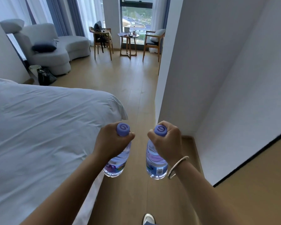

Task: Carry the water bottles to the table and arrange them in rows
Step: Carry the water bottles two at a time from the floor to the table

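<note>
Both hands are raised in front of the body over the wood floor (133,88), each curled tight round the neck of a water bottle. Left hand (111,142) grips the left bottle (116,161) just under its purple cap (123,129); the clear body hangs down and tilts slightly, with a purple and blue label near the base. Right hand (167,143) grips the right bottle (154,163) the same way below its purple cap (160,130); this label shows a barcode. The two bottles hang near each other, apart, neither touching anything but the hands. A metal bangle (177,167) sits on the right wrist.

At left, a bed (44,127) under a creased white cover reaches almost to the left bottle. Beyond it stand a pale curved sofa (55,44) with a dark cushion, and dark bags on the floor beside it. Further on, a wooden chair (102,39) carrying dark items, a small round worktop (128,36) before the window (136,17), and a second wooden chair (154,39). A white wall (217,70) fills the right side.

Items on the worktop are too small to identify. A shoe tip (148,219) is cut off at the bottom edge.
</note>
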Action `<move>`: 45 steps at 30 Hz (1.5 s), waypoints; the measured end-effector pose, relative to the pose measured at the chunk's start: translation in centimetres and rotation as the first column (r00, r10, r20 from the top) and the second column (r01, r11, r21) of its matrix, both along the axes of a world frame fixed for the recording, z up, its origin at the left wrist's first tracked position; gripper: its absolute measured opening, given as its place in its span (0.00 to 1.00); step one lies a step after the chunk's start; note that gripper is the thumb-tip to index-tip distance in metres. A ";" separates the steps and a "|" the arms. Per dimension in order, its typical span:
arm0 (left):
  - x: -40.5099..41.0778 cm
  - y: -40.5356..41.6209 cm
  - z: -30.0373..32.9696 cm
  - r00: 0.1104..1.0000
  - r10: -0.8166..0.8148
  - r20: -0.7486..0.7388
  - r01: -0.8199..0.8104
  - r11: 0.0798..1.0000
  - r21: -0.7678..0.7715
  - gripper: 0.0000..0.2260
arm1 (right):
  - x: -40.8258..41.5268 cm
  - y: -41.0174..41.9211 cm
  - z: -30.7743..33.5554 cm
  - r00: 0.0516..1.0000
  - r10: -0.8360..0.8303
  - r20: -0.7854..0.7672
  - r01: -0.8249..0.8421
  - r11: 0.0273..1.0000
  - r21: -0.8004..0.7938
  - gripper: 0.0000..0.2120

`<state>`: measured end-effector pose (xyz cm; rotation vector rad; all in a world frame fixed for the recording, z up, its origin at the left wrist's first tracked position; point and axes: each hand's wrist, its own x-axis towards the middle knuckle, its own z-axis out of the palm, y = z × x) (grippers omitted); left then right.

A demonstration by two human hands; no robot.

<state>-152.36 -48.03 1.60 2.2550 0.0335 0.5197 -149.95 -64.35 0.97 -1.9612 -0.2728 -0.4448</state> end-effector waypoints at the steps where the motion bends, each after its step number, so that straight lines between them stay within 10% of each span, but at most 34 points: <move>1: 2.1 0.1 0.2 1.000 0.008 -0.001 -0.008 1.000 0.006 0.13 | 2.2 0.1 0.1 1.000 0.002 0.010 -0.002 1.000 -0.013 0.18; 45: 80.7 15.9 -0.4 0.976 -0.017 -0.219 0.041 0.993 0.107 0.14 | 80.7 16.2 -1.3 0.995 -0.103 0.010 0.102 0.995 0.020 0.12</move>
